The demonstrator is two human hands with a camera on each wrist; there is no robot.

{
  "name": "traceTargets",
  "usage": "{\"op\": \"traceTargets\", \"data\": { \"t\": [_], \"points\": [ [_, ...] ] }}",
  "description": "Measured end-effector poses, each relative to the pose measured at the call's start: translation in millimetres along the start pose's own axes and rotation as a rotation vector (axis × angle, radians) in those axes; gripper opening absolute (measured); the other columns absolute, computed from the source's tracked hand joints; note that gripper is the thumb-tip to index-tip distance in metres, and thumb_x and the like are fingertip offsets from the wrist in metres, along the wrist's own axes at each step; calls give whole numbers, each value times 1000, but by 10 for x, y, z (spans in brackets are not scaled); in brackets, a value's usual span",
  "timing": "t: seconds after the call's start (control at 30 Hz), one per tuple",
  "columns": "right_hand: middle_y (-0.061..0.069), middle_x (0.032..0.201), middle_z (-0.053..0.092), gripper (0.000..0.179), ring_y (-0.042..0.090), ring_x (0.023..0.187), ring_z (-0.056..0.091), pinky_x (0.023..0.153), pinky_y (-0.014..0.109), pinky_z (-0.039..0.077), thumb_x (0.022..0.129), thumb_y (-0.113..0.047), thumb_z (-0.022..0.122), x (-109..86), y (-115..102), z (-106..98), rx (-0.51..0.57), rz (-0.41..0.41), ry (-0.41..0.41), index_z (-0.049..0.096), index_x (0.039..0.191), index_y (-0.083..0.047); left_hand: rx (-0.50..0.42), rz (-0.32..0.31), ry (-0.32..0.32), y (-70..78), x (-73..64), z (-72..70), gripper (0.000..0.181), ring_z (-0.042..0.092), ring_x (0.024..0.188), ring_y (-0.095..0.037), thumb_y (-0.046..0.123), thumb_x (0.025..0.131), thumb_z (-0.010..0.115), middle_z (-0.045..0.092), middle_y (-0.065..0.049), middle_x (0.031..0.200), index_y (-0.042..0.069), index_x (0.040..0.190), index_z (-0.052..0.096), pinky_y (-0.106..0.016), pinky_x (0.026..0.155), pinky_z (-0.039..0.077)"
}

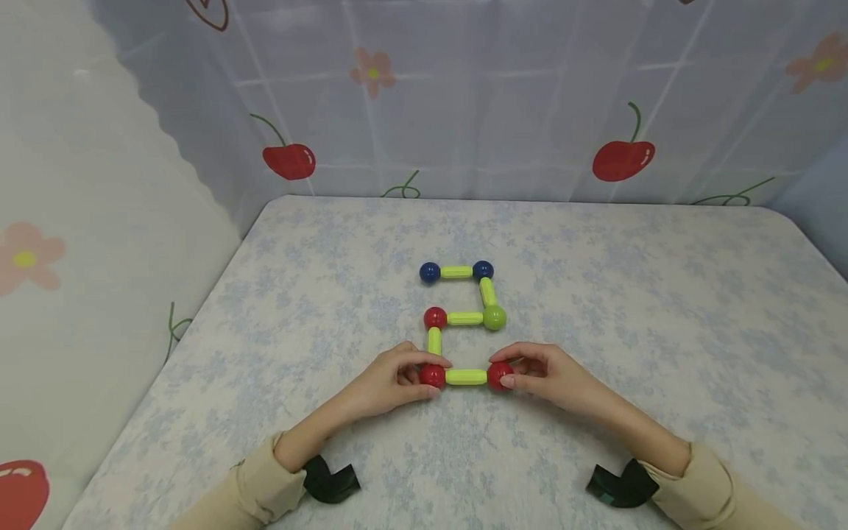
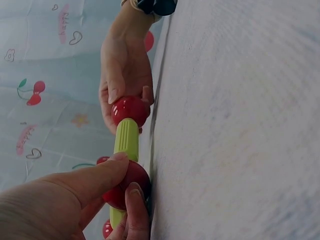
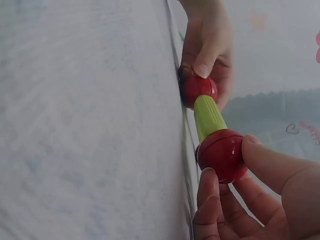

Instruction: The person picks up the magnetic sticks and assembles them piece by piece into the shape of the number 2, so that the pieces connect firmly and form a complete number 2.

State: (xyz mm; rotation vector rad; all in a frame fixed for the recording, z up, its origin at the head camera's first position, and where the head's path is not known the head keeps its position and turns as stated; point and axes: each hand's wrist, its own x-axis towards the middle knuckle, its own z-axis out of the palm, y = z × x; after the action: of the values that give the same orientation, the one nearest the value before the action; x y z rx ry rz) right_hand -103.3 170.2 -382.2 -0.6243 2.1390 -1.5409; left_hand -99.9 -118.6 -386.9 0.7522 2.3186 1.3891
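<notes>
Balls and ribbed yellow-green rods lie joined in a zigzag chain on the table. My left hand [image 1: 391,377] grips the red ball [image 1: 433,376] at the chain's near left corner. With thumb and fingers, my right hand [image 1: 553,375] holds the red ball [image 1: 500,376] at the near right end. A rod [image 1: 467,377] spans these two balls. Another rod [image 1: 434,341] runs from the left corner to a further red ball [image 1: 435,318]. From there a rod [image 1: 465,319] reaches a green ball [image 1: 495,318], then a rod [image 1: 487,292] leads to a blue ball [image 1: 483,270].
A last rod [image 1: 456,272] ends at another blue ball [image 1: 430,272] on the far left. The patterned cloth of the table [image 1: 298,294] lies all around. Behind it hangs a curtain [image 1: 464,110] printed with cherries and flowers. Dark bands [image 1: 331,480] sit at both wrists.
</notes>
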Motion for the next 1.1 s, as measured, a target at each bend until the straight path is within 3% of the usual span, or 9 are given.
{"op": "traceTargets", "data": {
  "t": [0.13,0.23,0.33,0.47,0.57,0.67,0.8,0.93,1.1],
  "points": [
    [13,100,63,34,18,79,59,61,24,46,90,-13,65,2,12,15,1,-2,4,58,118,4,23,7,-25,14,-9,-31,37,53,75,-13,18,85,72,50,-2,89,12,121,64,-26,67,48],
    [13,102,63,34,18,79,59,63,25,47,90,-13,65,6,22,20,3,0,2,59,118,4,64,6,-49,52,-10,-135,38,57,80,-13,18,86,70,54,-2,97,11,123,62,-27,70,49],
    [13,103,62,34,19,79,59,64,25,47,90,-13,65,18,31,24,5,4,-2,59,118,4,135,-6,6,95,45,-328,34,59,86,-16,16,89,67,58,-6,105,9,122,62,-29,72,50],
    [11,101,63,34,19,78,58,63,24,47,89,-13,65,19,43,23,-12,8,4,59,118,3,235,-56,157,64,331,-587,40,60,93,-24,13,91,63,56,-15,116,7,130,55,-33,76,50],
    [11,100,63,33,19,76,57,63,24,47,89,-13,65,14,50,29,-25,8,5,60,118,2,278,-109,206,-42,624,-706,51,60,96,-26,12,92,62,49,-19,126,8,140,44,-34,78,50],
    [10,101,63,32,19,76,57,63,24,47,89,-13,65,17,58,51,-24,9,2,60,117,2,322,-134,190,-170,882,-767,54,59,97,-27,13,92,62,47,-21,129,8,142,41,-35,77,50],
    [9,99,63,32,19,75,57,63,25,47,89,-14,65,16,68,78,-30,8,8,61,117,1,363,-141,127,-225,1142,-782,48,56,100,-27,13,91,64,52,-16,127,9,136,49,-35,79,48],
    [8,97,63,31,18,73,56,62,25,46,90,-14,65,23,66,89,-48,-10,8,61,117,0,386,-138,77,-180,1268,-778,40,54,104,-25,12,91,64,53,-11,128,11,130,56,-35,84,45],
    [6,98,63,31,18,74,56,63,25,47,90,-15,65,38,50,95,-66,-25,6,62,117,-1,389,-100,61,-172,1314,-784,41,56,97,-23,10,91,63,54,-12,124,10,130,56,-33,80,46]
  ]
}}
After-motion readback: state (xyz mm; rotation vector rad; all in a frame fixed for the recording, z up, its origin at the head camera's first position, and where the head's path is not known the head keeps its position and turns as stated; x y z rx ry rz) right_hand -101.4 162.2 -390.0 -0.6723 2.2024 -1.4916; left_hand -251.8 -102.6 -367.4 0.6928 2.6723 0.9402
